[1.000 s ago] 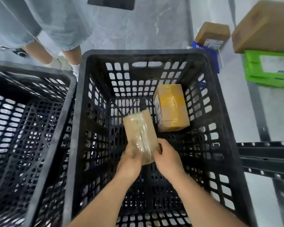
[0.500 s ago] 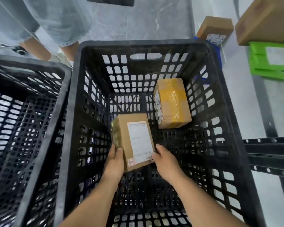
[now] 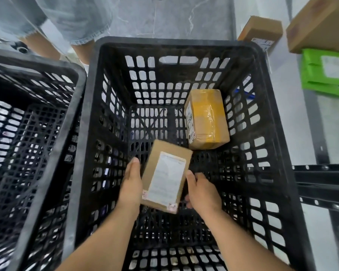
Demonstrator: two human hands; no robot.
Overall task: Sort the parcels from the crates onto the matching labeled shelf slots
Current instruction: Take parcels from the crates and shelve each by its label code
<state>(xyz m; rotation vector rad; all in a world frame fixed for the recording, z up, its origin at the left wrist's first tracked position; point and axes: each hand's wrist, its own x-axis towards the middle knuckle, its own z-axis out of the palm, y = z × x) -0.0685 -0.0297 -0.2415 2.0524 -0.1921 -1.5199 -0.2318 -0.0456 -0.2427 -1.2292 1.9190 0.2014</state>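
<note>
Inside a black slatted crate [image 3: 80, 145] I hold a small brown cardboard parcel [image 3: 165, 178] with its white label facing up. My left hand [image 3: 131, 184] grips its left side. My right hand [image 3: 202, 192] grips its right side, fingers curled under the edge. The parcel is tilted, its far end leaning right. A second parcel [image 3: 206, 119], brown with yellow tape and a label on its left side, lies on the crate floor at the far right.
A second black crate [image 3: 33, 122] stands touching on the left. Another person's legs [image 3: 53, 20] in denim shorts stand beyond the crates. Cardboard boxes [image 3: 262, 33] and a green box [image 3: 326, 72] sit at the right, with a black metal rack rail [image 3: 321, 184] beside the crate.
The parcel was turned from its taped side to its label side up and is now tilted to the right. Both hands kept hold of it.
</note>
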